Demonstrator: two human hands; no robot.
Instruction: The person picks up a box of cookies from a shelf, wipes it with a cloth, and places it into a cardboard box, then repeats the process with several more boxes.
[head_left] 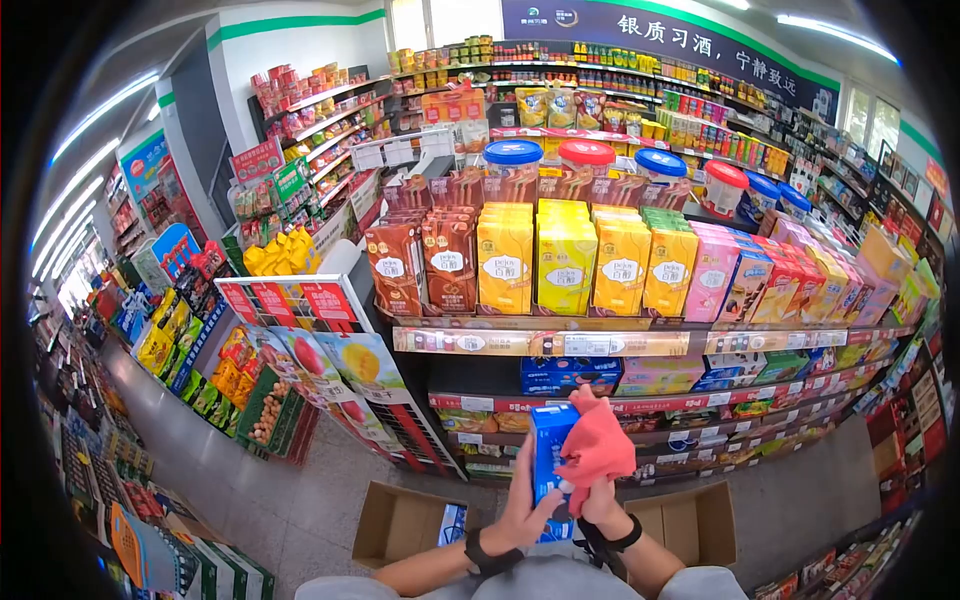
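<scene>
My left hand (522, 500) is wrapped around a blue box (547, 450), which stands tilted upright in front of my body. In my right hand (602, 505) is a red cloth (600, 440), bunched up and pressed against the box's right side. The cloth covers part of the box's front and some of my right fingers. Black bands circle both wrists. Below my arms, an open cardboard box (395, 525) on the left has a blue-and-white pack (453, 523) in it, and another cardboard box (690, 520) sits on the right.
Ahead stands a shelf unit with rows of yellow boxes (505, 260), brown boxes (450, 265) and pink boxes (712, 270) on top. Lidded tubs (587, 155) stand behind them. Leftward are a display panel (345, 365) and a green crate (272, 405) with round brown items.
</scene>
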